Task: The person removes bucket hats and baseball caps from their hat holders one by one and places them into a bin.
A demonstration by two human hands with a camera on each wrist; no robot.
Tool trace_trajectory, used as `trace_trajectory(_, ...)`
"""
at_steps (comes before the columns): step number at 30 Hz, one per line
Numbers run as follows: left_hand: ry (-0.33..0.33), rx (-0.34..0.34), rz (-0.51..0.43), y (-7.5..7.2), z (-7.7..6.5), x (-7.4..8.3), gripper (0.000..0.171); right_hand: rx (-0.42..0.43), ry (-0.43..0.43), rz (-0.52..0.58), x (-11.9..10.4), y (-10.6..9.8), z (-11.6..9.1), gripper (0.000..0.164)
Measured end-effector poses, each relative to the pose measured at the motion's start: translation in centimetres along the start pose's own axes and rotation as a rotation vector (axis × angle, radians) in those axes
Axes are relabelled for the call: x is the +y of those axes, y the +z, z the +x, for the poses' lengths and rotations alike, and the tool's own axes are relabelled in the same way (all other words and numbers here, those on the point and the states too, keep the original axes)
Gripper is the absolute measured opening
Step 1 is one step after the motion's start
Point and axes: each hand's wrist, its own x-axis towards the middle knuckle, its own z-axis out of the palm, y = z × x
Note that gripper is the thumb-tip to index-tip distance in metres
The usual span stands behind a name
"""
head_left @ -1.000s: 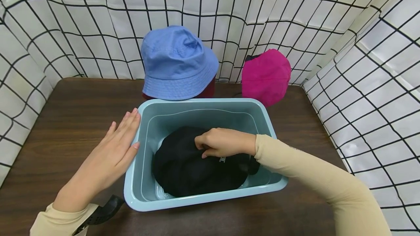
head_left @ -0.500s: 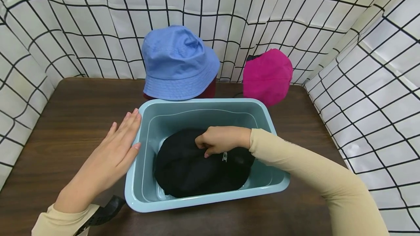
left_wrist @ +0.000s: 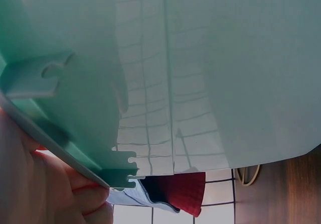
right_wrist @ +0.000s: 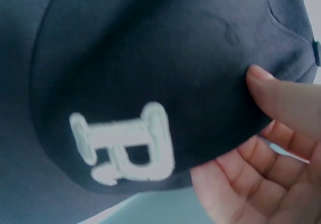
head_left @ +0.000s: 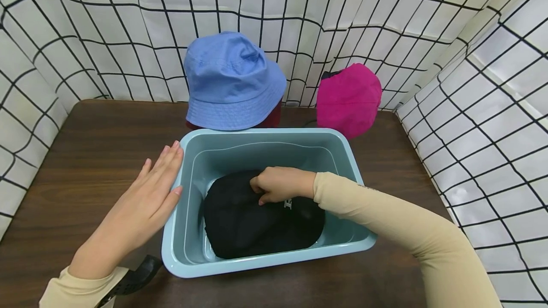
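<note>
A black cap [head_left: 261, 227] with a raised white letter [right_wrist: 130, 146] lies inside a light blue plastic tub [head_left: 274, 257]. My right hand [head_left: 283, 184] reaches in over the tub's right side and pinches the cap. In the right wrist view its thumb [right_wrist: 288, 96] is on the cloth and the other fingers [right_wrist: 251, 176] curl beneath the edge. Flat along the tub's left rim rests my left hand [head_left: 147, 198], fingers straight. The left wrist view shows those fingers [left_wrist: 65, 189] against the tub's outer wall [left_wrist: 251, 83].
Behind the tub stands a blue bucket hat [head_left: 235, 80] over a dark red piece [head_left: 274, 117] of headwear. A bright pink cap [head_left: 348, 101] sits at the back right corner of the tub. White sheeting with black wire grid [head_left: 282, 18] encloses the brown wooden table [head_left: 107, 156].
My right hand has shifted slightly left with the black cap, whose right end has drawn in from the tub's right side. The left hand stays on the rim.
</note>
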Motion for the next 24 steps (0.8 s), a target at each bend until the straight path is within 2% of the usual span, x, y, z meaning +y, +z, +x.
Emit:
trace_trajectory(12, -0.001, 0.002, -0.001, 0.0, -0.1, 0.0, 0.064, -0.010, 0.042, -0.126, -0.8, 1.3, 1.0, 0.016)
trace_trajectory(17, 0.000, 0.002, -0.002, 0.0, -0.1, 0.0, 0.064, -0.003, 0.044, -0.117, -0.8, 1.2, 1.0, 0.016)
trace_trajectory(24, -0.002, 0.003, 0.004, 0.0, 0.0, 0.0, 0.064, 0.034, 0.048, -0.088, -1.1, 0.0, 0.3, 0.018)
